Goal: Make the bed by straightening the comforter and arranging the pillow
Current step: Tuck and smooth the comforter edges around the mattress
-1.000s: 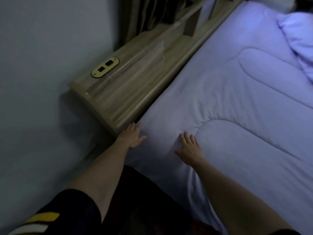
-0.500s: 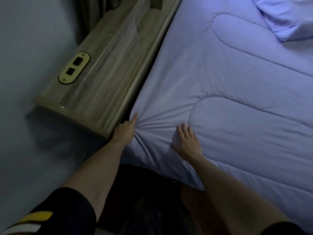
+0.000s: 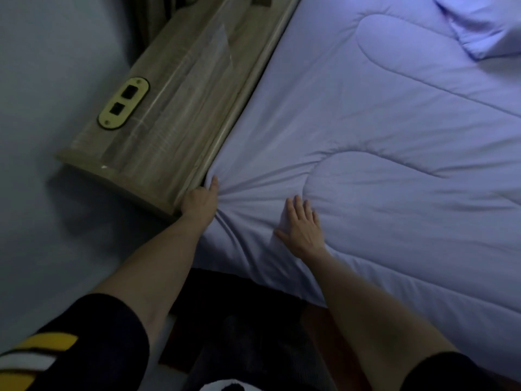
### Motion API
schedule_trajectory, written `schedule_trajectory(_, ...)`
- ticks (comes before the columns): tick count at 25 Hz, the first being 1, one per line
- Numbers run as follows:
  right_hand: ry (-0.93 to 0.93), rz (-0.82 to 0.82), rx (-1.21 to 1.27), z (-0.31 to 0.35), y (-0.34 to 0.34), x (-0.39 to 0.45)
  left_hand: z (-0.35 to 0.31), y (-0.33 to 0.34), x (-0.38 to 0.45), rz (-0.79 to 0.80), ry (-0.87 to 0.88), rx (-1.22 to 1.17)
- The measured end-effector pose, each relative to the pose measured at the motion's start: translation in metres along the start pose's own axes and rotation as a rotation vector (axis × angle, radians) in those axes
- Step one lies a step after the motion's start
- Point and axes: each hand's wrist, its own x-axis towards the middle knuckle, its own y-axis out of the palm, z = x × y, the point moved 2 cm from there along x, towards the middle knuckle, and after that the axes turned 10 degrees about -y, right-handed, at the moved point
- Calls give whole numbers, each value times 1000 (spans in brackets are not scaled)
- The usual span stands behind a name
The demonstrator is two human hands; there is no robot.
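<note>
Pinching the corner of the lilac comforter (image 3: 366, 153), the left hand (image 3: 200, 204) gathers radiating creases beside the wooden headboard shelf (image 3: 180, 108); the right hand (image 3: 301, 227) lies flat on the fabric nearby, fingers spread. Beyond them the quilted comforter covers the bed, with a brass socket plate (image 3: 123, 103) set in the shelf top. Farthest, at upper right, lies the pillow (image 3: 485, 24).

You're in a dim rm w/ bluish light. Plain pale wall (image 3: 50, 46) on your left. Wood headboard shelf (image 3: 180, 108) runs along it, w/ a brass oval socket plate (image 3: 123, 103) set in top. Curtain (image 3: 152, 21) hangs behind, top left. Floor too dark to tell.
</note>
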Motion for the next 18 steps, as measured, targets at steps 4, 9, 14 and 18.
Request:
schedule_trajectory(4, 25, -44, 3, -14, 1, 1, -18, 10, -4, -21, 18, 271)
schedule_trajectory(9, 128, -60, -4, -29, 7, 12, -52, 29, 7, -90, 375, 183)
schedule_trajectory(14, 137, -126, -102, -30, 55, -6, -45, 78, 9, -90, 418, 194)
schedule_trajectory(18, 49, -134, -130, -31, 76, -28, -28, 96, -1, -189, 414, 210)
